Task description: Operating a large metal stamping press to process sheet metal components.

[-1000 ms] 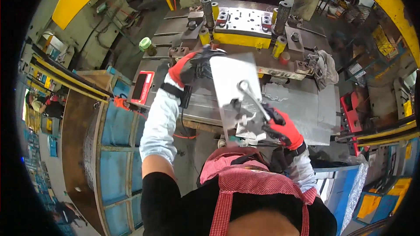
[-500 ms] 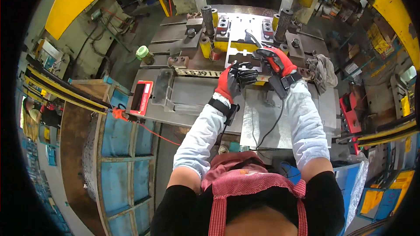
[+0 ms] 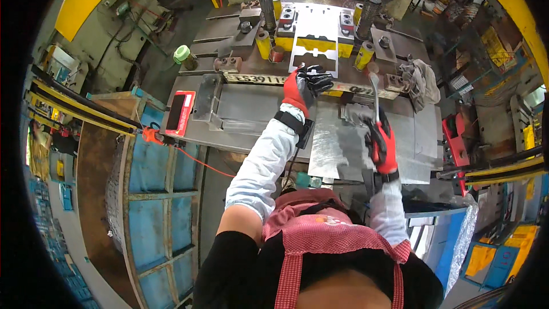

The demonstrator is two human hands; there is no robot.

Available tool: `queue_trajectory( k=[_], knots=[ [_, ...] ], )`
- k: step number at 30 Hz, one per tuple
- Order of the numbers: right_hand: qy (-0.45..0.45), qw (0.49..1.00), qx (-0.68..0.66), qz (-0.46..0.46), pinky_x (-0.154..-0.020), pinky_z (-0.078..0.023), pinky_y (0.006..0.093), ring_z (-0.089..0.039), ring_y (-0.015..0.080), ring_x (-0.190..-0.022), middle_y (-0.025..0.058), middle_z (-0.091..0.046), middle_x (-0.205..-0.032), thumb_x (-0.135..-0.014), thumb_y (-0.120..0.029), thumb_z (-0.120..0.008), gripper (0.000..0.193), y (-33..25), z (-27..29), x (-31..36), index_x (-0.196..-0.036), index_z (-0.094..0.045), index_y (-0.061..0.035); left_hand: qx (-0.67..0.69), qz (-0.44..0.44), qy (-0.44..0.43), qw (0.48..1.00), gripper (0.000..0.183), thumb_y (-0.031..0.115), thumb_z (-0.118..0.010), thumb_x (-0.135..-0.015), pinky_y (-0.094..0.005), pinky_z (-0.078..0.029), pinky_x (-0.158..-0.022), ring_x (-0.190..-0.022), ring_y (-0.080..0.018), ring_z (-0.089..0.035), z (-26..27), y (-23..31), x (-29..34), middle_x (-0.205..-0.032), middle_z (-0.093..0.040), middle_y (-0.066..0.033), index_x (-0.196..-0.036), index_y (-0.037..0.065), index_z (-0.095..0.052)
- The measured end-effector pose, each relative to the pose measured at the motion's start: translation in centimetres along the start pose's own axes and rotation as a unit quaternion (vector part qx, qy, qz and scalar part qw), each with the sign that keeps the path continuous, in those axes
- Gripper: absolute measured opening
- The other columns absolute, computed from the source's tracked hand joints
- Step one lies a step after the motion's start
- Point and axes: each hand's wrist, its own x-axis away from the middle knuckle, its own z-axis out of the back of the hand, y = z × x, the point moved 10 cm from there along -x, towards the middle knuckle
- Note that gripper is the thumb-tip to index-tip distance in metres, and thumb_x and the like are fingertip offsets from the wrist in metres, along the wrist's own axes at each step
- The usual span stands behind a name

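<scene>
My left hand (image 3: 309, 88), in a red and black glove, is at the near edge of a bright metal sheet (image 3: 295, 57) with cutouts, lying on the press die. Its fingers stretch to the right, slightly apart, and overlap the sheet's edge; whether they touch it is unclear. My right hand (image 3: 382, 146), gloved alike, is closed around the red handle of a long metal hand tool (image 3: 376, 97). The tool points away from me, its tip near the die's front edge. Left of the tool is a small pile of grey metal pieces (image 3: 355, 113).
Dark guide posts (image 3: 266, 10) and yellow cylinders (image 3: 263, 44) flank the die. Stacked metal plates (image 3: 246, 109) lie at left, beside a red-framed device (image 3: 180, 113). A green-capped jar (image 3: 183, 55) stands farther left. Grey rags (image 3: 421, 83) hang at right; a flat sheet (image 3: 337, 154) lies in front.
My right hand has drawn the tool back from over the die, toward me and to the right. My left hand stays by the sheet's edge. The view has shifted slightly.
</scene>
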Motion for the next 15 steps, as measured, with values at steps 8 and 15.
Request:
queue_trajectory(
  k=[8, 15],
  knots=[
    [0.096, 0.992, 0.063, -0.058, -0.043, -0.035, 0.0202, -0.042, 0.0064, -0.049, 0.0026, -0.056, -0.075, -0.081, -0.009, -0.055, 0.039, 6.4, 17.2, 6.6, -0.119, -0.046, -0.0051, -0.007, -0.029, 0.023, 0.999, 0.048, 0.036, -0.035, -0.090, -0.0430, -0.052, -0.075, -0.079, -0.0326, -0.063, -1.0, 0.6, 0.1, -0.090, -0.063, -0.0209, -0.102, -0.006, -0.055],
    [0.039, 0.984, -0.105, -0.139, -0.045, -0.034, 0.0269, -0.043, 0.0125, -0.051, 0.0030, -0.045, -0.063, -0.083, -0.016, -0.055, 0.018, 10.6, 18.4, 6.0, -0.093, -0.050, -0.0014, -0.024, -0.039, 0.051, 0.998, 0.046, 0.033, -0.033, -0.091, -0.0427, -0.052, -0.074, -0.074, -0.0324, -0.062, -1.0, 0.6, 0.2, -0.086, -0.063, -0.0199, -0.100, -0.008, -0.054]
  ],
)
